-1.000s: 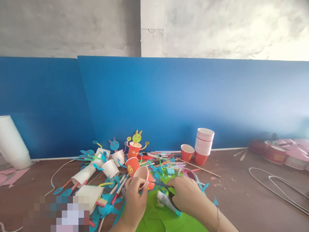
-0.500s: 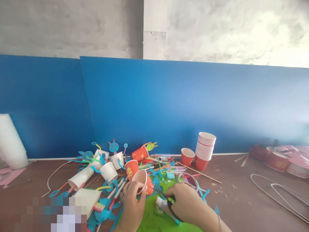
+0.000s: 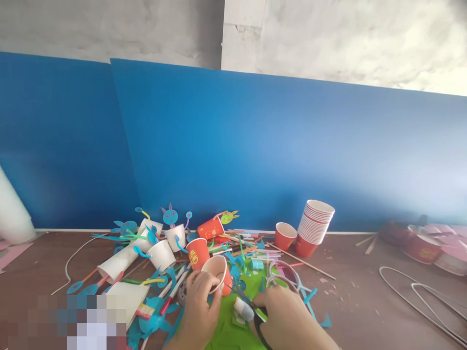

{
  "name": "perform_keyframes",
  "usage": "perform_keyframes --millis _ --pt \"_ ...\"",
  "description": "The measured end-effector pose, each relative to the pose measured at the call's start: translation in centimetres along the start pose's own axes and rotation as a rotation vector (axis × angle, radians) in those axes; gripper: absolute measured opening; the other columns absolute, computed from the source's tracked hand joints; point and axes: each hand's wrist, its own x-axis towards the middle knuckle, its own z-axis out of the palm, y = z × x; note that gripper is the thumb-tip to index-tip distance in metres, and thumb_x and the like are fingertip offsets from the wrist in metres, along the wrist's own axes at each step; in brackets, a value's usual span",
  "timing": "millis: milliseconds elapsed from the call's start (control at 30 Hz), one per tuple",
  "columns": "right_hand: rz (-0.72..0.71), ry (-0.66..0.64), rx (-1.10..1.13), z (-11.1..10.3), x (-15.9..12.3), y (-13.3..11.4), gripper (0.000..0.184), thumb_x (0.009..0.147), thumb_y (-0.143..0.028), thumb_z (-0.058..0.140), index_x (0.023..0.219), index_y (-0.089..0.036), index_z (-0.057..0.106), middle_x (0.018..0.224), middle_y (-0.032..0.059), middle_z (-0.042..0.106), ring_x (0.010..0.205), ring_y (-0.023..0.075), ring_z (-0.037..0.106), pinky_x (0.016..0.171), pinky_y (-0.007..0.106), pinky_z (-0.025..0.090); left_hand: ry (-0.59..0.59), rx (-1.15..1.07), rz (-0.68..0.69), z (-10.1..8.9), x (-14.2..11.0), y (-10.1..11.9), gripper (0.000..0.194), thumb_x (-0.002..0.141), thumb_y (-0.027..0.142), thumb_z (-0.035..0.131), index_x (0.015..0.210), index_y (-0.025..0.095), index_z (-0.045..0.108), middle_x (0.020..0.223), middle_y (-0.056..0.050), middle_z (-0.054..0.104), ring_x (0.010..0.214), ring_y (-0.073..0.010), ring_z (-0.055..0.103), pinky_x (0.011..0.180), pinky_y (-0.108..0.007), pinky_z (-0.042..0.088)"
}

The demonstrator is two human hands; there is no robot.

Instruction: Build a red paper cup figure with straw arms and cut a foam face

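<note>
Head view: the red paper cup (image 3: 226,283) is just beyond the left hand (image 3: 200,297), whose fingers close on its near rim; probably light and easily dented, it wants gentle holding there. The right hand (image 3: 286,311), fingers curled, grips stiff-looking scissors (image 3: 245,296), blades toward the cup.
</note>
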Motion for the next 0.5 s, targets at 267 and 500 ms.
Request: perform_keyframes --millis 267,500 --pt "-0.091 -0.082 0.148 0.7 1.2 1.4 0.019 0.073 -0.024 0.056 0.077 -0.023 0.075 0.059 0.0013 0.064 0.056 0.0156 0.056 0.052 0.025 0.036 -0.031 0.054 0.020 -0.1 -0.1 -0.3 0.020 0.091 0.012 0.045 0.074 0.023 0.046 0.064 0.005 0.054 0.060 -0.0141 0.055 0.086 -0.037 0.039" --pt "-0.005 0.146 -0.095 0.6 0.7 0.6 0.032 0.068 -0.014 0.057 0.093 -0.024 0.074 0.091 0.0090 0.071 0.083 0.0249 0.064 0.066 0.029 0.040 -0.057 0.059 0.067 -0.4 -0.2 0.3 0.019 0.091 0.013 0.045 0.075 0.023 0.047 0.065 0.006 0.056 0.065 -0.0144 0.059 0.091 -0.038 0.035"
